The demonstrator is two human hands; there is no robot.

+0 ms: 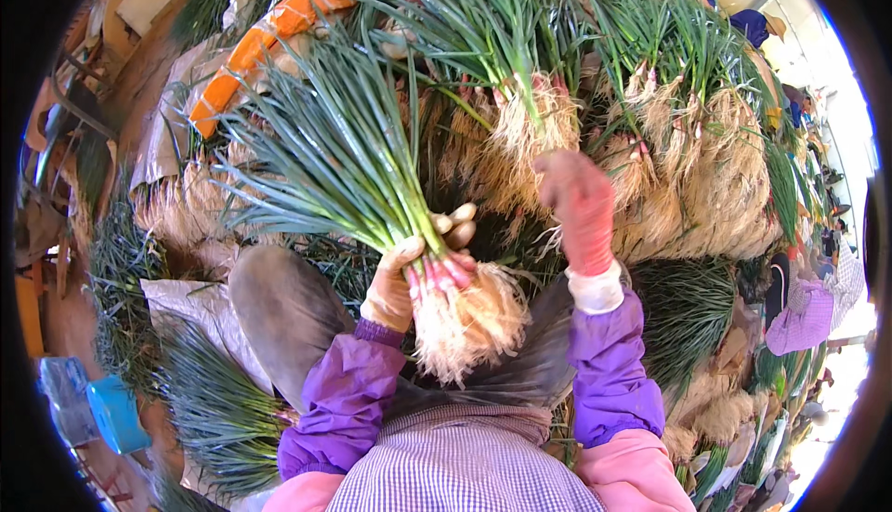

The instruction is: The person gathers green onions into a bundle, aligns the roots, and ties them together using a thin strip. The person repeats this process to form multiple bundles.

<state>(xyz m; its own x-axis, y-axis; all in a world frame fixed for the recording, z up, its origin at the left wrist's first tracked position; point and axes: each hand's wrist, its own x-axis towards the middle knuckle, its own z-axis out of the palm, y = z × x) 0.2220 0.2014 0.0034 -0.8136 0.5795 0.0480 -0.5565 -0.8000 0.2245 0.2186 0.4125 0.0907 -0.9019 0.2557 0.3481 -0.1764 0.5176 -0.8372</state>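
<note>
My left hand (394, 276), in a cream glove, is wrapped around a thick bunch of spring onions (376, 198). The green leaves fan out up and to the left. Below the grip, its pinkish bulbs (440, 273) and pale tangled roots (470, 324) hang over my lap. To the right, my right hand (577, 209) is raised in a reddish glove, apart from the bunch. Motion blurs its fingers, and I cannot tell whether they hold anything. Just beyond it, another clump of spring onions (533, 108) lies roots towards me on the heap.
A long heap of rooted spring onions (725, 163) spans the space ahead. An orange strip (233, 76) lies across its left part. Leafy bundles (216, 400) rest on my left and more leaves (686, 310) on my right. A blue basin (118, 414) stands far left. Other people (752, 27) are at upper right.
</note>
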